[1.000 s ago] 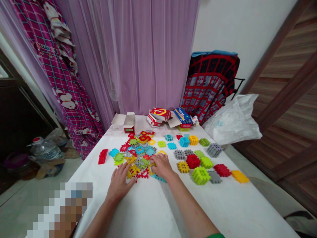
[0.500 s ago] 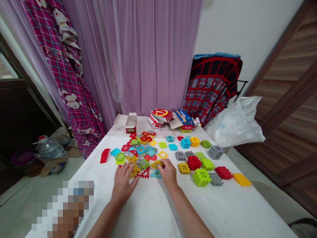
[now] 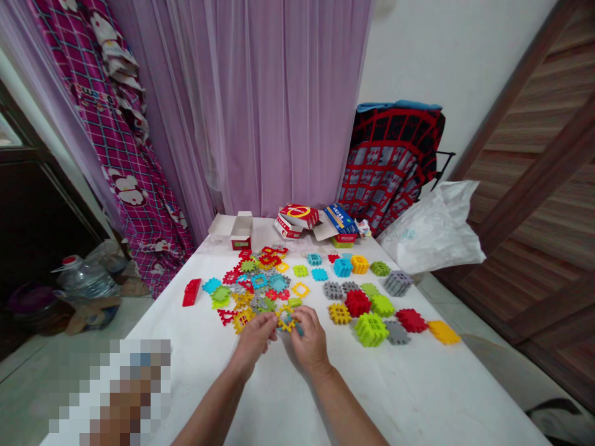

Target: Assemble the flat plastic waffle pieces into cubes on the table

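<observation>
A yellow toothed plastic building piece (image 3: 285,319) with an open middle is between my two hands, just above the table's near middle. My right hand (image 3: 310,342) grips its right side with thumb and fingers. From the left, my left hand (image 3: 257,339) pinches at its edge. Just beyond the fingers lies a mixed pile of red, yellow, blue and grey pieces, with a yellow window piece (image 3: 243,320) at its near edge. Past my right hand is a small green piece (image 3: 295,302). A blue piece (image 3: 298,328) is partly covered by my right hand.
Sorted stacks stand at right, among them a green stack (image 3: 372,329), a red stack (image 3: 357,303) and a grey stack (image 3: 398,283). A red piece (image 3: 191,292) lies at left. Opened boxes (image 3: 300,215) line the back; a white plastic bag (image 3: 432,229) stands at the right edge.
My left hand has moved right from over the pile, its spread fingers now closed at the yellow piece. My right hand has drawn that piece slightly left and nearer, off the pile.
</observation>
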`<state>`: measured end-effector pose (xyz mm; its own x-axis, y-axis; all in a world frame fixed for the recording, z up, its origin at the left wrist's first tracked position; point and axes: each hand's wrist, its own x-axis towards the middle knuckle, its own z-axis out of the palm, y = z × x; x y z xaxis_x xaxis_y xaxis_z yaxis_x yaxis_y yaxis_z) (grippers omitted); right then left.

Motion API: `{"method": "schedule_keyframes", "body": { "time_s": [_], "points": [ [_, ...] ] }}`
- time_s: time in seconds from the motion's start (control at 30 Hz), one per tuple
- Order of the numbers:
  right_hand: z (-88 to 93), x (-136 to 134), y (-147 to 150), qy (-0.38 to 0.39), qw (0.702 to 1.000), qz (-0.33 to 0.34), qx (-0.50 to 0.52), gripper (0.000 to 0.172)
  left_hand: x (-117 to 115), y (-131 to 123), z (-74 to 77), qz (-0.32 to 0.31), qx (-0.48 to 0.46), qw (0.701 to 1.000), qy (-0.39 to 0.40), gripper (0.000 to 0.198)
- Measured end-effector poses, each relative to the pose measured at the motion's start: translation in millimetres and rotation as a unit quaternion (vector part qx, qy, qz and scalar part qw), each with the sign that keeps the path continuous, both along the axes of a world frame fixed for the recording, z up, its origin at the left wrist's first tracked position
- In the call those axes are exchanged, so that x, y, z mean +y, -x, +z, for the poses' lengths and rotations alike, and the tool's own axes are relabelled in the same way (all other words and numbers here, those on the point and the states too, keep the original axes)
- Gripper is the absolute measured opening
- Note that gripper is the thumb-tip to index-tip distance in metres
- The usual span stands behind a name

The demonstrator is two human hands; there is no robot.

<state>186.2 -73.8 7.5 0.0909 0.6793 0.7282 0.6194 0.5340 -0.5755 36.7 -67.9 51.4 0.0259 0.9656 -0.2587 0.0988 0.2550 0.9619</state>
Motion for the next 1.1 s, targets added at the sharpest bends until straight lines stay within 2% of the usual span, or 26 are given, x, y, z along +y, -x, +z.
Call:
{"method": "schedule_keyframes", "body": {
  "time_s": [0.27,0.5,0.7,0.77,0.9,1.0,1.1],
  "points": [
    [-2.7,-10.8,-8.1,0.022,1.000,-0.003,-0.009,0.043,5.2,0.2,-4.1,0.037,-0.004,0.999,-0.008,0.052],
    [-0.5,-9.8,-7.7,0.020,0.998,-0.047,-0.033,0.026,7.6,-10.4,-6.5,0.027,0.007,0.999,-0.028,0.048],
    [-6.8,-1.4,-22.5,0.018,0.994,-0.104,-0.013,0.024,5.7,-7.9,-8.9,0.028,0.030,0.995,-0.087,0.050],
    [-10.5,2.4,-29.2,0.014,0.992,-0.123,-0.011,0.024,0.9,-2.3,-15.5,0.035,0.075,0.987,-0.135,0.045],
    [-14.3,5.5,-39.3,0.010,0.989,-0.149,-0.017,0.023,-12.6,10.8,-33.6,0.046,0.195,0.950,-0.240,0.032],
    [-13.8,3.2,-46.0,0.006,0.984,-0.177,-0.028,0.021,-20.1,17.3,-43.9,0.028,0.234,0.928,-0.288,0.028],
    [-13.1,-1.1,-52.4,0.007,0.979,-0.200,-0.038,0.021,-22.8,18.5,-47.8,0.008,0.250,0.917,-0.309,0.029]
  ]
}}
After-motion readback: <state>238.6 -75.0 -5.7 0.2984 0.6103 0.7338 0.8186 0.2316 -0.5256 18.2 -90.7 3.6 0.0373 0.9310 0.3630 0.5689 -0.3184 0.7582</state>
